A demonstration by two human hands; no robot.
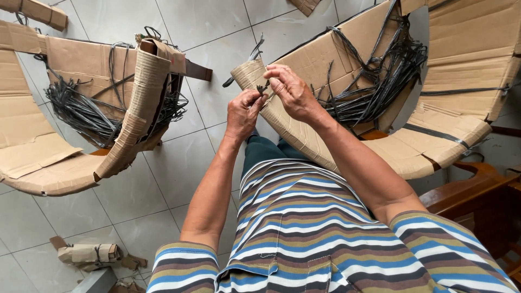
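Two hands meet in front of the person's chest. The left hand [242,111] and the right hand [288,91] both pinch one small dark strap piece [262,87] between fingertips, so it sits exactly between them, in the air. Just beyond the hands lies a cardboard-wrapped chair part [282,122], with a bundle of dark straps [374,81] further to the right of the right hand. Far to the left of the left hand stands another wrapped piece [135,108] on the tiled floor [163,179]. I think the short strap may slip from the fingertips, because the grip area is very small, and fall down to the floor.
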